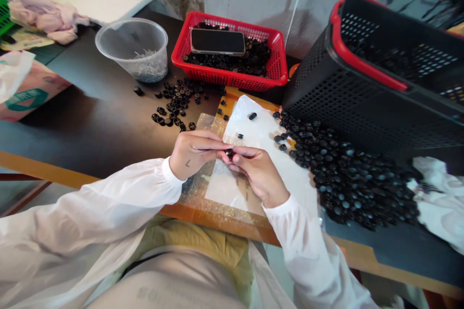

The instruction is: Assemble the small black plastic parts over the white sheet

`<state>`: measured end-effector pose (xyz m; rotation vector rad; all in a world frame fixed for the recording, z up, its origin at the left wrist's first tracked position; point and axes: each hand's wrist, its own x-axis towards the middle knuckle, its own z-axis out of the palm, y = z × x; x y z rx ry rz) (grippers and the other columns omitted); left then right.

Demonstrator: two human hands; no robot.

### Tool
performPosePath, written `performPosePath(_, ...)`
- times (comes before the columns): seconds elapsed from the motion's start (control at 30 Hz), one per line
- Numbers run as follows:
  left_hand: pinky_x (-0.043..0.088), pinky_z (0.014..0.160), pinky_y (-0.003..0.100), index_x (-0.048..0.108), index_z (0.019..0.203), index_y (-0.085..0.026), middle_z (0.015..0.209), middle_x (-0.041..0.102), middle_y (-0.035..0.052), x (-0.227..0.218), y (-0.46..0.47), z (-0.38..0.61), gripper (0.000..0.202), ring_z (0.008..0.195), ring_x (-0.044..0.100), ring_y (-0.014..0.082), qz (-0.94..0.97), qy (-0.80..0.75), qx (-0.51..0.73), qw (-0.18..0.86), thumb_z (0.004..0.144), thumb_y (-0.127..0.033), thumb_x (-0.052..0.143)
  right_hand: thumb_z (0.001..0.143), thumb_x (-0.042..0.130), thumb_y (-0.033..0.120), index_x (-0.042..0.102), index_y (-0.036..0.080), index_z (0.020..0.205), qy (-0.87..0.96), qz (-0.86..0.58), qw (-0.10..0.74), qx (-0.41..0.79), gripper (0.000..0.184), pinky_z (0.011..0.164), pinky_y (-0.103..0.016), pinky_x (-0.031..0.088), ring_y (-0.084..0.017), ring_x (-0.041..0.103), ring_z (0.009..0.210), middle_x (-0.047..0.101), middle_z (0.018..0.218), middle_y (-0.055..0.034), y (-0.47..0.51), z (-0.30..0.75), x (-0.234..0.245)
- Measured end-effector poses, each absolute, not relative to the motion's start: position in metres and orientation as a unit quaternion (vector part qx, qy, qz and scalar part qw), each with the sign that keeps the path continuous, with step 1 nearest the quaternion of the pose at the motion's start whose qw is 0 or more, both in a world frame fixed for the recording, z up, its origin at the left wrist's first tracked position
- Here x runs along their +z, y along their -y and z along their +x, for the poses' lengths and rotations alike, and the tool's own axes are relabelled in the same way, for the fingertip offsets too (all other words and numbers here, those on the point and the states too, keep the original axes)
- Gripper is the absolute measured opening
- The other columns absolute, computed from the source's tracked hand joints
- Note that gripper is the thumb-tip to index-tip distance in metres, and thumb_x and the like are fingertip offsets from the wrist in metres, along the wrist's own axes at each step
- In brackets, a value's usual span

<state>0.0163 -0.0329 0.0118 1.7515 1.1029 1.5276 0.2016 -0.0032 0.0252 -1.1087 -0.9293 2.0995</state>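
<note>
Your left hand and right hand | you pinch one small black button between fingertips | its long axis, cannot tell, fingers hide it | above plastic sheet

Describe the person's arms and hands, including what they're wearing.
The left sleeve and right sleeve are loose, white and gathered at the wrists. The left hand and right hand are bare; the left has a small dark tattoo-like mark near the wrist.

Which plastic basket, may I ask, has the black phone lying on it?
The small red plastic basket, full of black buttons, not the large red-rimmed black one.
</note>
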Motion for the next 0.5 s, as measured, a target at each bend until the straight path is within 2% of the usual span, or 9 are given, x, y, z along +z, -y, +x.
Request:
performPosePath(0.17,0.064,0.068,0.025,0.082,0.104,-0.024,0.082,0.079,0.0059,0.0118,0.0357,0.0186,0.022,0.073,0.075,0.0172,0.628,-0.408,0.568,0.342,0.081,-0.023,0.081,0.056,0.096,0.038,0.083,0.018,0.085,0.345,-0.428,0.299,0.78,0.038,0.079,-0.031,0.062,-0.016,0.074,0.072,0.08,0.078,-0.0042,0.0042,0.2013,0.0234)
performPosePath(0.37,0.066,0.07,0.025,0.081,0.106,-0.024,0.082,0.079,0.0053,0.0161,0.0364,0.0222,0.026,0.073,0.076,0.0166,0.63,-0.378,0.585,0.345,0.081,-0.016,0.08,0.056,0.096,0.039,0.082,0.018,0.085,0.349,-0.433,0.296,0.777,0.038,0.081,-0.032,0.062,-0.017,0.075,0.076,0.08,0.078,-0.0046,0.0047,0.2009,0.022)
performPosePath(0.5,0.066,0.069,0.025,0.08,0.108,-0.025,0.082,0.079,0.0048,0.018,0.038,0.0231,0.027,0.073,0.076,0.0164,0.641,-0.389,0.576,0.326,0.083,-0.018,0.079,0.055,0.096,0.038,0.082,0.017,0.085,0.343,-0.438,0.298,0.776,0.039,0.078,-0.03,0.062,-0.016,0.075,0.072,0.08,0.077,-0.0046,0.005,0.2008,0.0215)
